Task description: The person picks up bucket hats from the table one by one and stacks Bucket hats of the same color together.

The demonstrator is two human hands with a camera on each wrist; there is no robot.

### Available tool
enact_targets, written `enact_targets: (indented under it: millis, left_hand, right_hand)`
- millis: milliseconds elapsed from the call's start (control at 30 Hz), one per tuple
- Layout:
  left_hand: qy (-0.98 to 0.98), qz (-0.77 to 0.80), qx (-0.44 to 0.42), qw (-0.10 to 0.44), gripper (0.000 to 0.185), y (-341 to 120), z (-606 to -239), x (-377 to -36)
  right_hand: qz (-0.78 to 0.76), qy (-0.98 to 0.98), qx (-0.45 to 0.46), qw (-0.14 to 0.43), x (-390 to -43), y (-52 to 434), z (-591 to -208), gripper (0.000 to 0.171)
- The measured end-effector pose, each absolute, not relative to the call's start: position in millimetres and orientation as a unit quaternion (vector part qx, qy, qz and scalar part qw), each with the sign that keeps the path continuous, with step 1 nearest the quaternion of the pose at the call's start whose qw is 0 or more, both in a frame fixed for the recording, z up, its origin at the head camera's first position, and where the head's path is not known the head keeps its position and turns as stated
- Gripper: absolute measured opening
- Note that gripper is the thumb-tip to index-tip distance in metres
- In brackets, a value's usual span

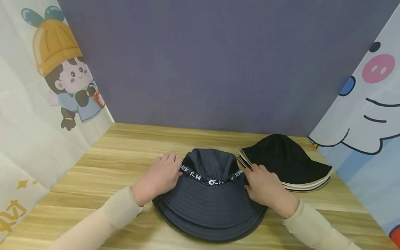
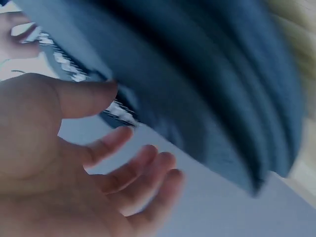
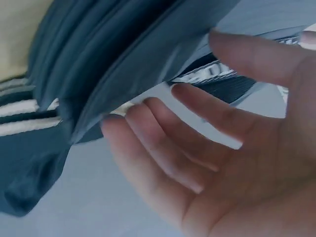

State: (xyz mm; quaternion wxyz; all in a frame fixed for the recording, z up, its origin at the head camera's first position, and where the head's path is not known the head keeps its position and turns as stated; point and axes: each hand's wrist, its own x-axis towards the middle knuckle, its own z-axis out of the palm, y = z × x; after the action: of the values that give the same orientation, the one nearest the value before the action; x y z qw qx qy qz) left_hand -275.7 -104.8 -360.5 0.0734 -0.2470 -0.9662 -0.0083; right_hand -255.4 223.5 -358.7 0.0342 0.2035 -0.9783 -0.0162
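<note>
A dark grey sun hat (image 1: 209, 205) with a wide stitched brim is at the front middle of the table. A black band (image 1: 204, 180) with white lettering runs round the base of its crown. Layered brim edges show at its front. My left hand (image 1: 162, 175) pinches the hat's left side at the band; in the left wrist view the thumb (image 2: 91, 98) lies against it, with the other fingers loosely bent behind. At the opposite side my right hand (image 1: 265, 185) pinches the band, thumb (image 3: 252, 54) and index finger either side of it.
Close behind my right hand lies a stack of black bucket hats (image 1: 281, 156) with cream edges. The wooden table (image 1: 118, 166) ends at a grey-blue back panel (image 1: 200, 66). Printed cartoon panels stand at the left (image 1: 25, 104) and right (image 1: 359, 121).
</note>
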Motion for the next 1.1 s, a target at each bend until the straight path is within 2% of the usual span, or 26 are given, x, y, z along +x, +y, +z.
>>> enact_targets:
  millis: [100,267,400,567,1100]
  left_hand:
    - [-0.972,-0.017,-0.231,0.037,0.048,-98,-352,-265]
    - [-0.976,-0.039,-0.199,-0.08,0.079,-94,-345,-255]
    - [-0.972,-0.047,-0.2,-0.115,0.104,-95,-346,-254]
    - [-0.971,-0.043,-0.201,-0.122,0.118,-93,-348,-254]
    - [-0.975,-0.044,-0.176,-0.128,0.122,-110,-353,-263]
  right_hand:
    - [0.008,-0.978,0.206,-0.011,-251,220,-356,0.05]
    - [0.051,-0.973,0.194,-0.11,-249,223,-353,0.091]
    - [0.06,-0.968,0.192,-0.152,-245,225,-355,0.112]
    - [0.045,-0.969,0.197,-0.14,-240,223,-361,0.115]
    - [0.043,-0.971,0.207,-0.107,-251,201,-366,0.112]
